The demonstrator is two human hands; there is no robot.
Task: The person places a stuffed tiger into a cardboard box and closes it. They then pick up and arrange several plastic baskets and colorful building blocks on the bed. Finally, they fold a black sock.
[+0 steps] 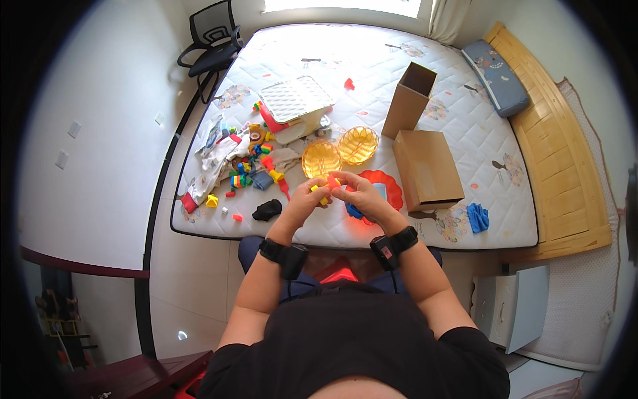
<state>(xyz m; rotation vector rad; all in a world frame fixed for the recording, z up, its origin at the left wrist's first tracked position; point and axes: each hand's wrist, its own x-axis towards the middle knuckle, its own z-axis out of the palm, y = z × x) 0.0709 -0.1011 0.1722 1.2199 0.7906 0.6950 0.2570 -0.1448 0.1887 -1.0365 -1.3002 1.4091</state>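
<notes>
Above the near edge of the mattress (319, 234), my left hand (305, 199) holds a yellow toy piece (319, 194). Touching it fingertip to fingertip, my right hand (361, 194) grips a red toy piece (333, 182); whether the two pieces are joined is hard to tell. Just beyond my hands sit two yellow woven baskets, one (321, 158) close behind my fingers, the other (358, 145) farther right. Partly hidden by my right hand is a red scalloped tray (394, 192) with light blue and dark blue items at it. Colourful toy blocks (240, 180) lie to the left.
Two cardboard boxes stand on the right, one upright (406, 104), one low (428, 167), near a blue cloth (478, 218). A white-lidded storage box (297, 99) is farther back. Clothes (217, 159) and a black cloth item (267, 210) lie left. A wooden headboard (563, 154) borders the right.
</notes>
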